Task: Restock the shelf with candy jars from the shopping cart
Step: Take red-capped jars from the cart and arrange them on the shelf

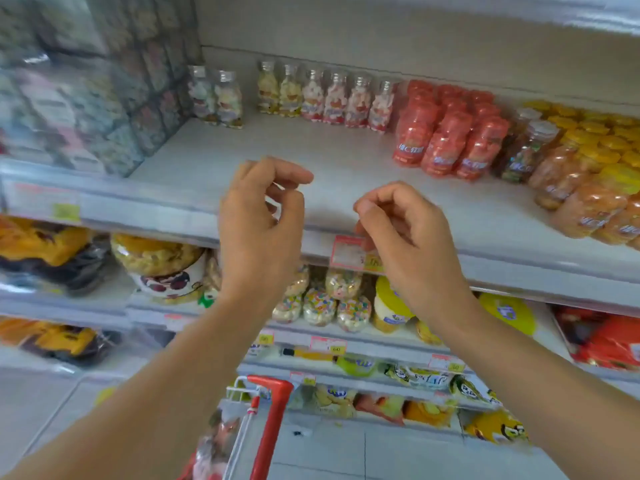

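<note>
My one wide-angle view rides on the head, facing forward and slightly down, close up to the pale grey flat shelf (346, 157) across the middle. The red-handled white wire shopping cart (268, 410) sits at six o'clock.

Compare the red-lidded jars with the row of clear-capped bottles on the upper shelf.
The red-lidded jars have red lids and reddish-orange contents; the clear-capped bottles have see-through caps and pale white, pink and yellow contents. The red-lidded jars stand several rows deep, reaching forward; the clear-capped bottles form a single line along the back wall. Both kinds stand upright on the same shelf.
</note>
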`<action>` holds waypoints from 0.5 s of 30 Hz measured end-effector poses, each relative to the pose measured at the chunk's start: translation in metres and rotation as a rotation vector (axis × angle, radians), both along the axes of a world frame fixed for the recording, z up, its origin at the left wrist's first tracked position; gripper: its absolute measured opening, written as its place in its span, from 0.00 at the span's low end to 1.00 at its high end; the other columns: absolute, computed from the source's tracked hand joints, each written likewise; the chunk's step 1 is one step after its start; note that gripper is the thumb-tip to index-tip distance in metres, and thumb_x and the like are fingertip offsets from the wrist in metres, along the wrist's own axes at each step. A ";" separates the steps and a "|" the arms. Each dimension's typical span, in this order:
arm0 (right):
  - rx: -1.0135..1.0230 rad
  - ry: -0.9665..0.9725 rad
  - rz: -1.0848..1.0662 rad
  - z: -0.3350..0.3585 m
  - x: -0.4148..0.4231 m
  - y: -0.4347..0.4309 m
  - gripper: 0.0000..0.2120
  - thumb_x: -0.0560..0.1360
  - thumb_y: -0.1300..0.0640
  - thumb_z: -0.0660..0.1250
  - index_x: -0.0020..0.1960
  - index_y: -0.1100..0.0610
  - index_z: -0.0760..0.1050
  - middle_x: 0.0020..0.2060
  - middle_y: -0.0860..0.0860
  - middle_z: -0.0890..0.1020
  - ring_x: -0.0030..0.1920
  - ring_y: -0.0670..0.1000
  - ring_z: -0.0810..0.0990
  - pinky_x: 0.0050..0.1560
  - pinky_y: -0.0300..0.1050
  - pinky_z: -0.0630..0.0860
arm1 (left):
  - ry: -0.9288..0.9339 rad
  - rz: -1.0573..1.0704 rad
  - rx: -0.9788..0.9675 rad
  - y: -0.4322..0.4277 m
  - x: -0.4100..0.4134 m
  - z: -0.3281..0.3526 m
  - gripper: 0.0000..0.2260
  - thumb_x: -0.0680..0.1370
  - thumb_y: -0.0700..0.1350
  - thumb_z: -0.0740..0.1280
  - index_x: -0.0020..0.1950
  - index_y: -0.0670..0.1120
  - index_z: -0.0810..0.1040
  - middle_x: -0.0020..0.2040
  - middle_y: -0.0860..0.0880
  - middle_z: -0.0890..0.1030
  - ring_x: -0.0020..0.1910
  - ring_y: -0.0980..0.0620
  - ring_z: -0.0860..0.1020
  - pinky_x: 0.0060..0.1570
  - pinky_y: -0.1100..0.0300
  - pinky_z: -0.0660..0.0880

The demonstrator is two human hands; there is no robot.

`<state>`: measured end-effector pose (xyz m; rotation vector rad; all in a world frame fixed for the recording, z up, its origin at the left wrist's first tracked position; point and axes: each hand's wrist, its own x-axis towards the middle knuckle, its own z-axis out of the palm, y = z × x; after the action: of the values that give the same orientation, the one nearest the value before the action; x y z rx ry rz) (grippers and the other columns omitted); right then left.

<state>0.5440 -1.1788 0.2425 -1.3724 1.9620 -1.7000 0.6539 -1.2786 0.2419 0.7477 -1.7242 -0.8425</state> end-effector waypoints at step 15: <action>1.074 0.029 0.654 -0.273 0.224 -0.047 0.07 0.77 0.56 0.66 0.54 0.55 0.75 0.46 0.50 0.80 0.46 0.50 0.79 0.48 0.43 0.73 | -0.885 0.188 0.707 0.028 0.327 -0.288 0.10 0.76 0.38 0.65 0.56 0.46 0.80 0.52 0.47 0.83 0.51 0.45 0.79 0.43 0.58 0.71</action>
<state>0.7682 -1.2259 -0.0302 -1.3045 1.6713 -0.2293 0.9806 -1.2507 -0.0458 1.9504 -2.0390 -1.0846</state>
